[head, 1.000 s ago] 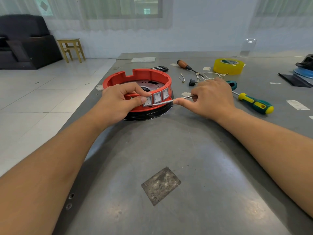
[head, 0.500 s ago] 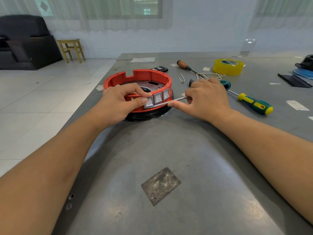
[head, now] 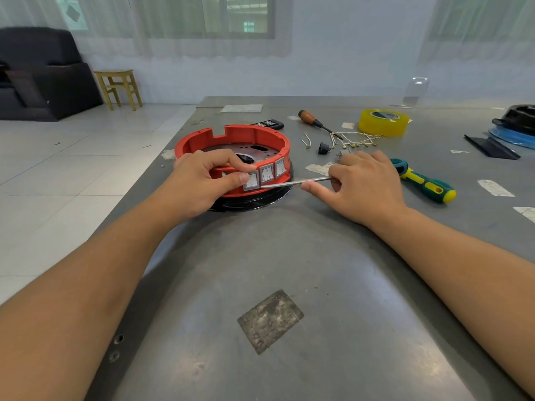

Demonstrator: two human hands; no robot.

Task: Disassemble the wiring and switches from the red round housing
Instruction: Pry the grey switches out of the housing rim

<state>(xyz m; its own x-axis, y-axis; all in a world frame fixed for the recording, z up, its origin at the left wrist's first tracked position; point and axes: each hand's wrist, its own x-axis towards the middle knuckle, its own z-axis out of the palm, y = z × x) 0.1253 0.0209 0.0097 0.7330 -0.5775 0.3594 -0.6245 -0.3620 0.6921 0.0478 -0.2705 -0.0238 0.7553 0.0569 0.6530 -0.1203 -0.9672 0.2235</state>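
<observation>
My left hand [head: 199, 180] grips the near wall of the red round plastic housing [head: 231, 140], the fingers curled over its rim and the thumb pressing on the first of three white rocker switches [head: 267, 172] that sit side by side in the wall. The housing stands on a black round base [head: 254, 199], on the left part of the grey metal worktop [head: 289, 256], near its left edge.

My right hand [head: 362, 186] pinches a thin silver metal rod [head: 292, 183] between the thumb and the curled fingers. The rod lies almost flat, and its tip touches the lower right corner of the first switch, just under the second one.

Behind my right hand lie loose pale wires with brass ends [head: 354, 138] and a small black plug part [head: 323, 148]. Beside the wires is a screwdriver with a brown wooden handle [head: 311, 119], and further right a roll of yellow tape [head: 382, 122]. A green and yellow screwdriver [head: 424, 183] lies on the worktop to the right of my right hand, partly hidden by it. A small black flat object [head: 267, 123] lies just behind the housing. On the floor to the left stands a small yellow wooden stool [head: 118, 86] next to a dark armchair [head: 43, 73].
</observation>
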